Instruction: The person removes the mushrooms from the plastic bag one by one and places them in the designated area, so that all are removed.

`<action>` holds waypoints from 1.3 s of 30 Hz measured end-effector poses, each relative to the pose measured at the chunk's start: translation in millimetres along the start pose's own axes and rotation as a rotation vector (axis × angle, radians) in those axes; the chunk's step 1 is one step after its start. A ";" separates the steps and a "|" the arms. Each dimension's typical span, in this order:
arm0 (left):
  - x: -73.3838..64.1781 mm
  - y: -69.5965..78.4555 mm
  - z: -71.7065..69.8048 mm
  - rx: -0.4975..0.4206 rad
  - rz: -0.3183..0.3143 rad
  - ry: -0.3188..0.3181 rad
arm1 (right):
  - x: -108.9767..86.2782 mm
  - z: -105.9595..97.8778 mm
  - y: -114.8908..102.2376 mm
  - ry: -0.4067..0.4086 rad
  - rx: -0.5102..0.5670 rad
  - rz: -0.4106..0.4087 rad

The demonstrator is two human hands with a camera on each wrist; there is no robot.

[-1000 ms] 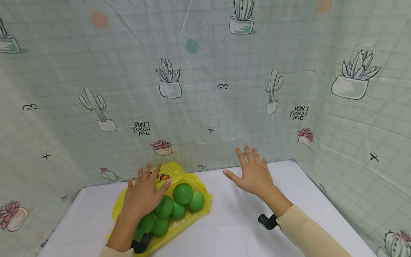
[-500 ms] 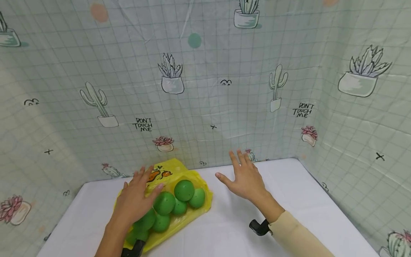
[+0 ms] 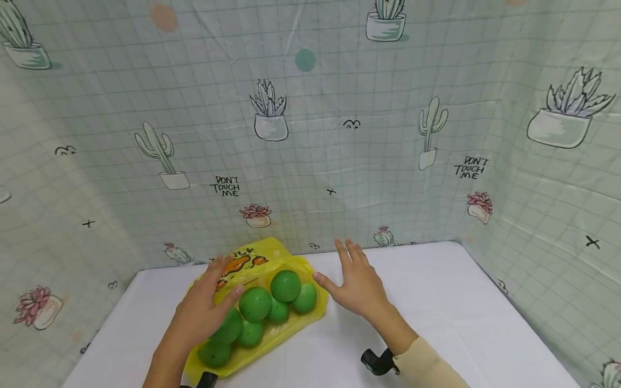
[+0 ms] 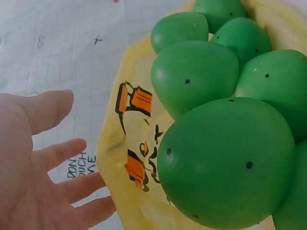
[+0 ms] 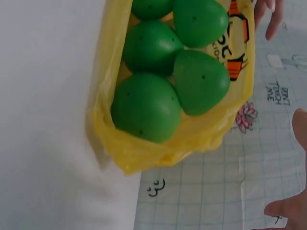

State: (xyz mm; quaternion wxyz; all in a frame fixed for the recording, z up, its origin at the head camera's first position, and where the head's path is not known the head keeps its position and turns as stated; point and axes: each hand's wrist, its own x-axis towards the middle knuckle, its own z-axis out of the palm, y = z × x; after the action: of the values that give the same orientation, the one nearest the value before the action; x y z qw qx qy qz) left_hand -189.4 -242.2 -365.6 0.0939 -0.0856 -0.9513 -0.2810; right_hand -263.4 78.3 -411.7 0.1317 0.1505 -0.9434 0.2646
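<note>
A yellow plastic bag [image 3: 286, 337] with an orange-and-black print lies on the table. On it, several green, rounded ball-like things [image 3: 255, 304] sit clustered, marked with small dark dots [image 4: 249, 165]. My left hand [image 3: 201, 312] has its fingers extended and overlaps the bag's left side in the head view. The left wrist view shows the same hand [image 4: 43, 172] by the bag's printed edge, holding nothing. Fingers spread, my right hand [image 3: 358, 285] hovers just right of the bag, also holding nothing. Part of its thumb and fingers [image 5: 288, 208] shows in the right wrist view.
A white-covered table [image 3: 461, 323] spreads under the bag. Behind and at both sides hangs a pale grid-patterned sheet [image 3: 320, 156] printed with cacti and lettering. A black wrist device [image 3: 378, 362] sits below the right sleeve [image 3: 427, 366].
My right hand has moved left, closer to the bag. The left hand has shifted slightly left and down against the bag, showing more of the print and green balls. The view has shifted slightly.
</note>
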 end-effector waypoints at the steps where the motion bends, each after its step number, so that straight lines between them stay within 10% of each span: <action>1: -1.3 -0.3 0.5 0.000 0.001 0.003 | -0.8 1.6 -2.1 -0.005 0.011 0.002; 39: -26.5 -16.3 1.3 -0.114 0.108 -0.029 | -14.7 44.9 -52.7 0.006 0.304 -0.064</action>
State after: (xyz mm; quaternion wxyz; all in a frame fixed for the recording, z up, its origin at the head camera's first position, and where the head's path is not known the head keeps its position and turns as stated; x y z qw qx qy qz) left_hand -167.5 -257.8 -381.2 0.0901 -0.1461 -0.9290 -0.3279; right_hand -238.8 14.3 -429.3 0.1184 0.1978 -0.8868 0.4006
